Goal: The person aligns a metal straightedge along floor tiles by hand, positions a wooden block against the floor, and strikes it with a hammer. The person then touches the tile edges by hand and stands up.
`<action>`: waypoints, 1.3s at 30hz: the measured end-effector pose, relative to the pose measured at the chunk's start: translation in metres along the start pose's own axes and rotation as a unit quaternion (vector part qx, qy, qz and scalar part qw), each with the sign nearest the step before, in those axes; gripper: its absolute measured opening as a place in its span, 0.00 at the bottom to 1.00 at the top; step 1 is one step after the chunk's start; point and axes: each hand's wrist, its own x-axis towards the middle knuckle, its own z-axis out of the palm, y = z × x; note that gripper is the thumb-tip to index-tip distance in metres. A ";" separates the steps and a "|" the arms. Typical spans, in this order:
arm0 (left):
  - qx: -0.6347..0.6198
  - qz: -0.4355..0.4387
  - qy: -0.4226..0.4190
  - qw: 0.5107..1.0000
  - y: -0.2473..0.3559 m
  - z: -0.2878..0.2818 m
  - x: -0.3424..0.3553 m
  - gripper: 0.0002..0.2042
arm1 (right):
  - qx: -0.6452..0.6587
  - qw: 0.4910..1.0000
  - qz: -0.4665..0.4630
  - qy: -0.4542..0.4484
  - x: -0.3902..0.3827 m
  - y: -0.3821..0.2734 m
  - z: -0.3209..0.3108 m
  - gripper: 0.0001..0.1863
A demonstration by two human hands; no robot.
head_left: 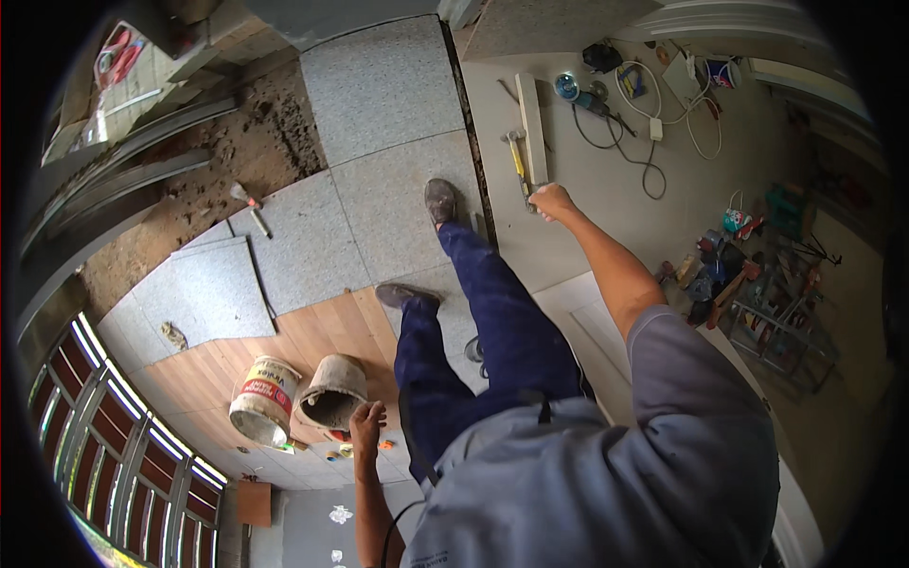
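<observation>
Out to the right, my right hand is closed around the lower end of a hammer with a yellow-and-dark handle; its head points away from me. Alongside the hammer lies a long pale wooden board. Lower left, my left hand hangs with curled fingers, and nothing shows in them. It overlaps the edge of a dirty grey bucket tipped towards me. A paint bucket with a yellow and red label stands left of that one.
Grey speckled tiles lie under my shoes, with wood-look planks nearer. Bare soil borders the tiles. An angle grinder with its cord lies far right, and tools are heaped nearer. A slatted metal gate stands left.
</observation>
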 end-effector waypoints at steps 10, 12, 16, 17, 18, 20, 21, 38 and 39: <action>0.011 -0.029 -0.026 0.999 0.118 0.121 0.136 0.13 | 0.046 0.991 0.035 0.120 0.295 0.020 -0.038 0.21; -0.016 -0.037 -0.040 0.998 0.114 0.140 0.166 0.13 | -0.026 0.978 0.066 0.197 0.345 0.038 -0.047 0.24; -0.011 -0.063 -0.057 0.996 0.076 0.165 0.220 0.12 | 0.011 0.956 0.057 0.286 0.405 0.066 -0.060 0.29; 0.001 -0.080 -0.037 0.996 0.064 0.149 0.222 0.12 | 0.076 0.974 0.061 0.204 0.402 0.052 -0.020 0.32; 0.010 -0.095 -0.026 0.995 0.054 0.136 0.224 0.11 | 0.137 0.980 0.065 0.129 0.401 0.045 0.006 0.35; -0.013 -0.102 -0.051 0.993 0.034 0.157 0.244 0.11 | 0.169 0.976 0.051 0.130 0.419 0.065 -0.043 0.36; -0.029 -0.104 -0.056 0.993 0.029 0.174 0.252 0.11 | 0.215 0.969 0.037 0.117 0.428 0.072 -0.070 0.38; -0.052 -0.096 -0.049 0.993 -0.017 0.178 0.267 0.11 | -0.092 0.955 -0.134 0.247 0.290 -0.074 -0.002 0.35; -0.061 -0.100 -0.053 0.992 -0.026 0.176 0.266 0.11 | -0.126 0.942 -0.162 0.265 0.263 -0.106 0.019 0.32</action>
